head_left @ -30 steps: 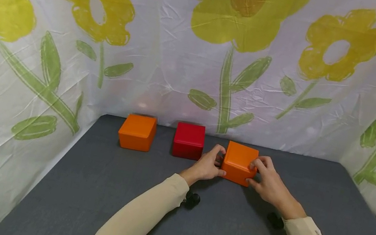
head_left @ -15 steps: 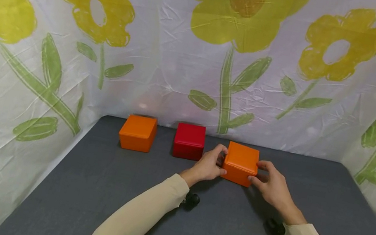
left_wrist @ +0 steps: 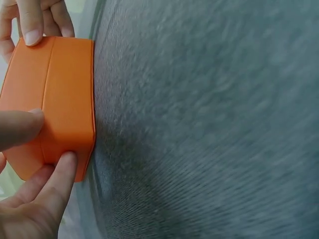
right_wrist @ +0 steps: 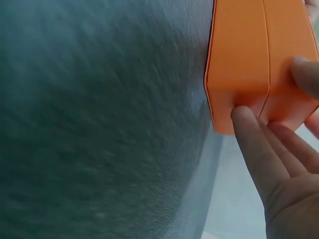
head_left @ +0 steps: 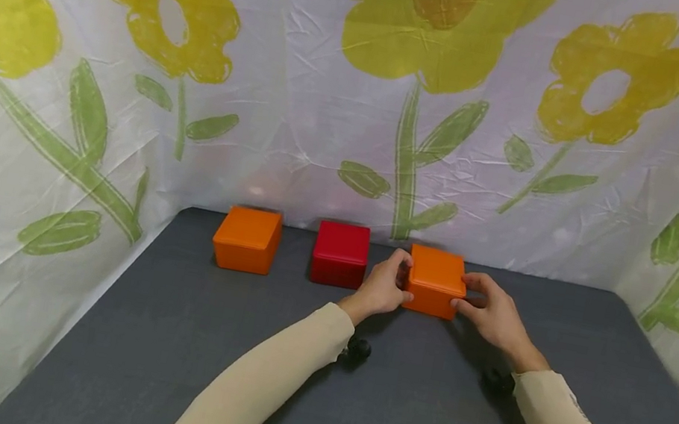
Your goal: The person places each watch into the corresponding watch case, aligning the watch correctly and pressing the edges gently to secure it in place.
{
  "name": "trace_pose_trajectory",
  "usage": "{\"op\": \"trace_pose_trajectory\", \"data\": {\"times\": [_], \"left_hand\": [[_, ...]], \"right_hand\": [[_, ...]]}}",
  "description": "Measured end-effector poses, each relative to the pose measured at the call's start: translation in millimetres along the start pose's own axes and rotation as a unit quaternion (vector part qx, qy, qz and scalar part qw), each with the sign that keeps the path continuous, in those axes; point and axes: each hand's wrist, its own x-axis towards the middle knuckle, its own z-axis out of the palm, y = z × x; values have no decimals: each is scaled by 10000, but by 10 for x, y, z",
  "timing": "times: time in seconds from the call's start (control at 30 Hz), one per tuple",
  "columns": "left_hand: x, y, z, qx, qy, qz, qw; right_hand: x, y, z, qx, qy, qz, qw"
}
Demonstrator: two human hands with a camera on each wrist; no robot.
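An orange box [head_left: 434,282] with a lid seam stands near the back of the dark grey table, held between both hands. My left hand [head_left: 380,289] grips its left side, with the thumb on the front face and fingers along the side, as the left wrist view shows on the orange box [left_wrist: 70,89]. From the right, my right hand [head_left: 493,317] holds it, thumb at the front and fingers against the side. In the right wrist view the lower edge of the orange box [right_wrist: 244,55] lies at or very near the cloth; a gap cannot be made out.
Left of the held box stands a red box [head_left: 340,255], and farther left another orange box [head_left: 246,239]. All sit in a row along the back of the table [head_left: 405,421]. A white curtain [head_left: 301,122] with yellow flowers hangs behind and at the sides.
Both hands have moved the orange box slightly back toward the curtain and turned it a little, straighter with the row. The right fingers have shifted from its top front corner to its side.
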Motion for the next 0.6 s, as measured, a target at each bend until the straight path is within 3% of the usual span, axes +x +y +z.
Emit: {"op": "trace_pose_trajectory", "data": {"times": [0.3,0.6], "left_hand": [[116,-12,-5,-21,125,-75,9999],[157,-11,-15,163,86,-86,9998]], "right_hand": [[205,99,-22,101,-158,66,9998],[248,98,-29,233,-214,269,9991]]}}
